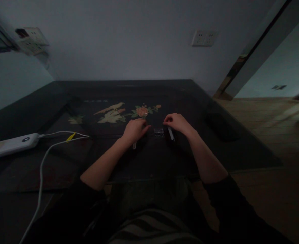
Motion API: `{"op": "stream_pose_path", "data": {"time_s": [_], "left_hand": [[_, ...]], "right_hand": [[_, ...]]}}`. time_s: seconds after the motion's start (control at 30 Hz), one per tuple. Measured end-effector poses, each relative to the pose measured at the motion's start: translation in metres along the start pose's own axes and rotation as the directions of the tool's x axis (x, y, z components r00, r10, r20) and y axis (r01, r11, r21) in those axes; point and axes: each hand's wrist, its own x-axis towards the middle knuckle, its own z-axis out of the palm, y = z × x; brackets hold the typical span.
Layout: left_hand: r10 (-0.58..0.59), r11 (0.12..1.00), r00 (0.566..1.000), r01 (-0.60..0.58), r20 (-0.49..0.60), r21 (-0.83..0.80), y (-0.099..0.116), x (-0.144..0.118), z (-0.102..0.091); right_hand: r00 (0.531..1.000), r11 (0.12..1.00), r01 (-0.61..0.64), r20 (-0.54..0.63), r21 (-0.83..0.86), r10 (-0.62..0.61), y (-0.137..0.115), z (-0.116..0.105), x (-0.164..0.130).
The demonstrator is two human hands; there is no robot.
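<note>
On the dark glossy table top, my left hand (pixel 136 128) rests with its fingers curled and its thumb pointing right. What those fingers hold, if anything, is hidden. A small pale strip (pixel 134 145) shows just below its wrist. To the right, my right hand (pixel 176 122) has thumb and fingers drawn together in a pinch; its contents cannot be made out. Beneath it sits a slim dark object with a light edge (pixel 171 134). Between the two hands lies a small shiny, ridged piece (pixel 159 132), too dim to name.
A white power strip (pixel 13 145) with a white cable (pixel 41 169) and yellow tag (pixel 71 137) occupies the left side. A bird-and-flower picture (pixel 113 113) decorates the table behind my hands. A dark flat object (pixel 222 127) lies right. Wall sockets (pixel 204 38) are beyond.
</note>
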Motion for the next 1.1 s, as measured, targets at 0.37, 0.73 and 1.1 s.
{"op": "stream_pose_path", "data": {"time_s": [0.37,0.73,1.1], "left_hand": [[-0.307,0.946,0.929,0.275,0.207,0.171,-0.019,-0.002,-0.006],[-0.263,0.962,0.944,0.242,0.198,0.126,-0.014,-0.002,-0.003],[-0.225,0.974,0.955,0.217,0.196,0.064,-0.007,-0.002,-0.001]], "right_hand": [[0.983,0.976,-0.178,0.027,-0.122,0.183,0.000,-0.002,-0.006],[0.996,0.998,0.027,0.085,-0.064,-0.021,-0.011,0.001,-0.008],[0.971,0.960,-0.160,0.136,-0.229,0.195,-0.007,0.003,-0.010]]}}
